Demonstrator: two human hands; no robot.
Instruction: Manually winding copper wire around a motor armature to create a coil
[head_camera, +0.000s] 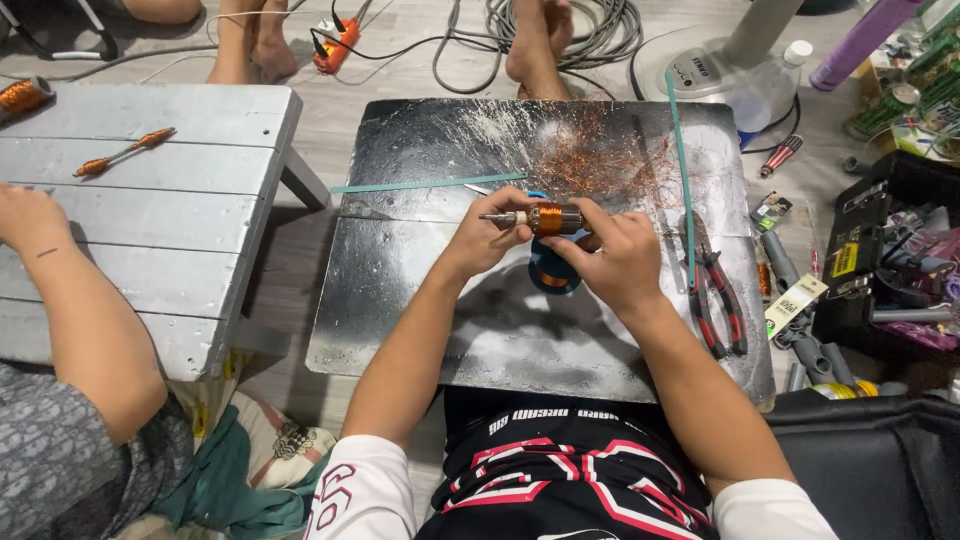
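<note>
Blue spool (553, 272) mostly hidden under both hands, only the near rim shows. Right hand (612, 255) covers the right end of the copper-wound armature (545, 218); can't tell how the fingertips sit there. Co-worker's arm (75, 300) at left is cut by the frame edge. Toolbox (885, 250) at right is cut off, contents too jumbled to make out.

Layout. The worktop (420, 330) lies centre, with a wound armature (545, 218) held above its middle between the left hand (488, 235) and right hand (615, 255). A wire spool (552, 272) sits beneath the hands. Behind them lies a tangle of loose wire (600, 160); pliers (715, 300) lie to the right. A slatted bench (170, 200) stands left, carrying another person's hand (30, 215). A toolbox (890, 250) stands on the floor, far right.
</note>
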